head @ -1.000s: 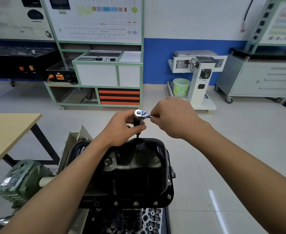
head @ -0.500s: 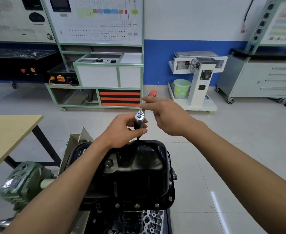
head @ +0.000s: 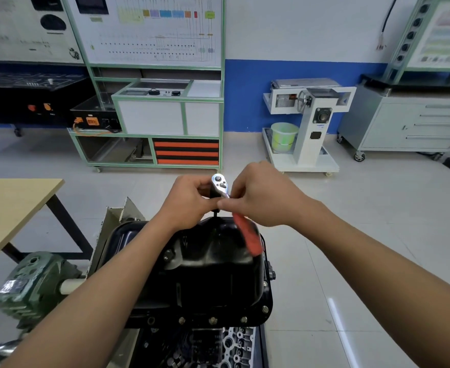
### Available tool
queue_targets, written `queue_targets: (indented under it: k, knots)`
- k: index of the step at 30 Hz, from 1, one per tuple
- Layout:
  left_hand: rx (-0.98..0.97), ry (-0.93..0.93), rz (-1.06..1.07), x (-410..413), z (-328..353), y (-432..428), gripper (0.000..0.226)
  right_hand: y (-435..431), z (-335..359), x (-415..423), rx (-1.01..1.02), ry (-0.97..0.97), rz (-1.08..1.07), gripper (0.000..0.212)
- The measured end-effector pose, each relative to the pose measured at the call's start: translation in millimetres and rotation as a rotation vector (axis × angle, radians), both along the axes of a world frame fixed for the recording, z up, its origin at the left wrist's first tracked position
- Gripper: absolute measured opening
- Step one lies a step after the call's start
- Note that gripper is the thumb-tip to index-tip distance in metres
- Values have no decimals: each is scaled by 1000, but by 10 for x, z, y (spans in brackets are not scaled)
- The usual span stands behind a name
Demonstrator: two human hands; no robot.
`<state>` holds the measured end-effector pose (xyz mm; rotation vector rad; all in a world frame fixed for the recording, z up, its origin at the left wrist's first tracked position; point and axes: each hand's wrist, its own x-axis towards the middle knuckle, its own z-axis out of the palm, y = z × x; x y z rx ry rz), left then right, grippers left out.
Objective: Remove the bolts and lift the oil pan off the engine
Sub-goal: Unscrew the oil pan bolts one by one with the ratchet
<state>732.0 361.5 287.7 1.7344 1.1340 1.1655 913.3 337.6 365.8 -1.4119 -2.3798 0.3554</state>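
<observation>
Pan (head: 205,277) sits bolted, near bolts (head: 212,320) in; left grip (head: 186,203) holds the ratchet (head: 245,232) by its head, right grip (head: 261,200) pinches its handle.

Automotive training workshop: wiring-diagram panels (head: 149,30), engine stand (head: 309,123), tool cabinet (head: 415,123).

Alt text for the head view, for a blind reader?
Two hands hold a ratchet at the far edge of a black oil pan: the left hand grips below its head, the right hand pinches the shaft above the red handle. Bolts sit in its near flange.
</observation>
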Motion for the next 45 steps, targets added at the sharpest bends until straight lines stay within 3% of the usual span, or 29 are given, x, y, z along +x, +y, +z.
queue_targets:
  k: [4, 7, 11, 15, 19, 22, 26, 30, 36, 41, 45]
  knots:
    - [-6, 4, 19, -22, 5, 15, 32, -39, -143, -88, -252, 283, 54, 44]
    - [5, 22, 21, -37, 1, 20, 29, -32, -180, -89, -294, 318, 73, 47]
    - [25, 106, -55, -41, 21, 4, 22, 37, -90, 4, -260, 239, 72, 39]
    - [7, 112, -47, -71, 19, 18, 5, 95, 40, 32, -81, 45, 83, 20]
    - [-46, 53, -58, -91, 30, 20, 21, 134, 110, -42, 203, -222, -32, 18]
    - [-99, -4, -74, -96, 42, 8, 25, 182, 84, -47, 314, -318, -42, 24]
    - [-111, -8, -81, -100, 33, 10, 25, 294, 4, 0, 277, -260, 50, 46]
    - [-109, -9, -90, -111, 19, 19, 25, 355, -48, 27, 219, -147, 125, 54]
    - [-100, -32, -53, -89, 1, 30, 16, 327, -66, 40, 275, -123, 92, 26]
    - [-79, -67, -24, -77, -21, 48, 12, 209, 2, 28, 270, -183, -44, 22]
    - [-43, -87, -49, -53, -14, 37, 16, 71, 11, 4, 136, -136, -87, 18]
